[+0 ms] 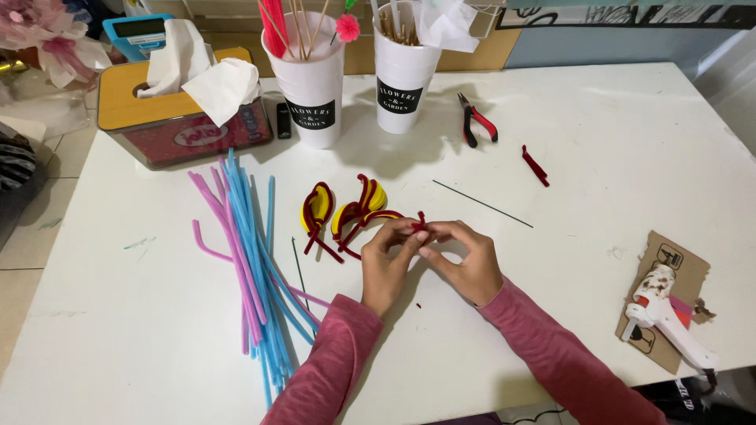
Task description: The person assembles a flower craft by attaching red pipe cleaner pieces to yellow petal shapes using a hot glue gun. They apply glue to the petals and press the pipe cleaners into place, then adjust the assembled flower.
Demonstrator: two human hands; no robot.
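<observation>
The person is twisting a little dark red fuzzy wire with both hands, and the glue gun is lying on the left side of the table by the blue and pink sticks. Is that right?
Not quite. The glue gun lies on a piece of cardboard at the right side of the table, far from the blue and pink sticks. The head view shows this. The rest holds: the left hand and right hand pinch a small dark red fuzzy wire.

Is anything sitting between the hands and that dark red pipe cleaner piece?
Nothing visible: the left hand and right hand already pinch the dark red pipe cleaner piece between their fingertips, above the white table.
</observation>
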